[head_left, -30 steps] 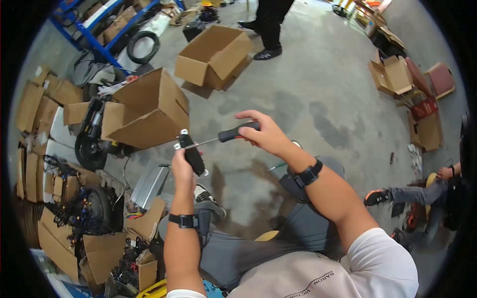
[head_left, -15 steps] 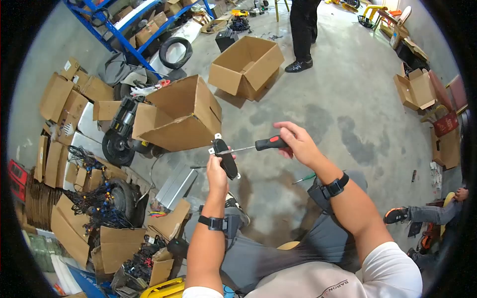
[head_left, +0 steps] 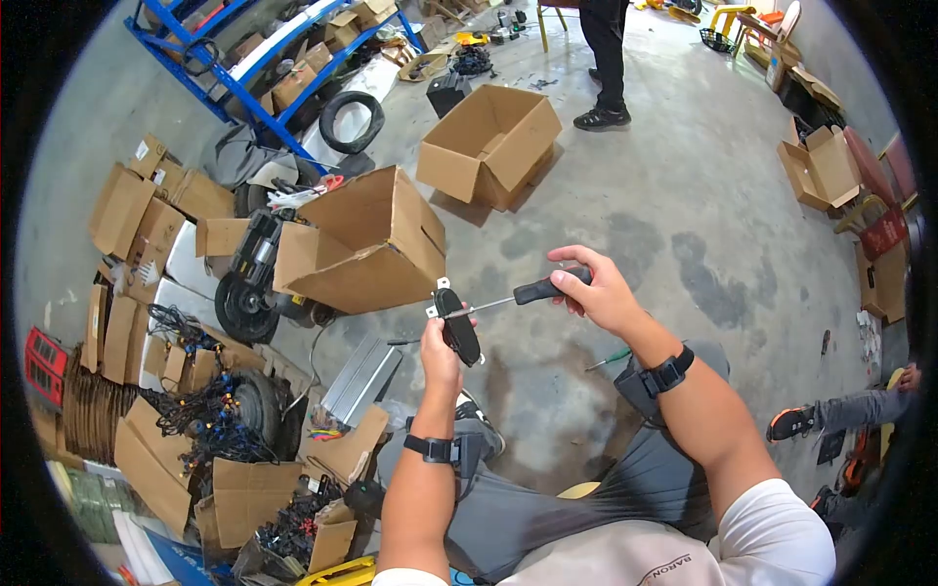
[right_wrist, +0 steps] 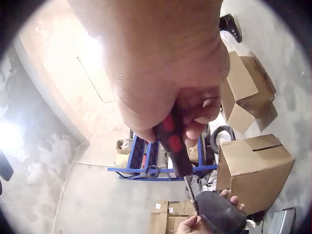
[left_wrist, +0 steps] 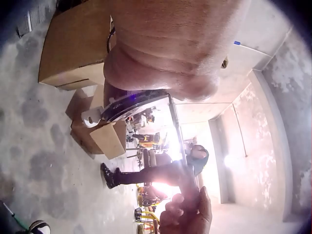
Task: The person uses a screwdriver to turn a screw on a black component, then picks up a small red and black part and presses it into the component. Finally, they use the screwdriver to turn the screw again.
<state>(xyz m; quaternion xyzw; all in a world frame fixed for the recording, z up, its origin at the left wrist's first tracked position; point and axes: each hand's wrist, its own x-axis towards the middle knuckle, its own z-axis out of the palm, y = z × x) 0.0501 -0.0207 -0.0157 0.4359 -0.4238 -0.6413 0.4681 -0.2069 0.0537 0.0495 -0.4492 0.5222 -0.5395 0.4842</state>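
My left hand (head_left: 442, 363) grips a black oval part (head_left: 461, 327) with metal tabs at its ends, held upright in front of the knees. My right hand (head_left: 614, 293) holds the black and red handle of a screwdriver (head_left: 532, 291). The shaft points left, its tip at the upper part of the black piece. In the right wrist view the screwdriver (right_wrist: 178, 157) meets the edge of the black part (right_wrist: 219, 212) beside the left fingers. The left wrist view shows the part's curved edge and one pale tab (left_wrist: 91, 117); its exact contact with the tip is unclear.
Cardboard boxes (head_left: 366, 278) stand ahead and left, near a wheeled motor unit and cable piles. A silver case (head_left: 362, 379) lies by the left foot. A green screwdriver (head_left: 613, 358) is on the floor near the right knee. Another person (head_left: 603, 59) stands beyond.
The head view has shifted, so the boxes and hands appear farther right than at first. Both hands keep their holds, with the screwdriver still at the part. The standing person's legs have moved.
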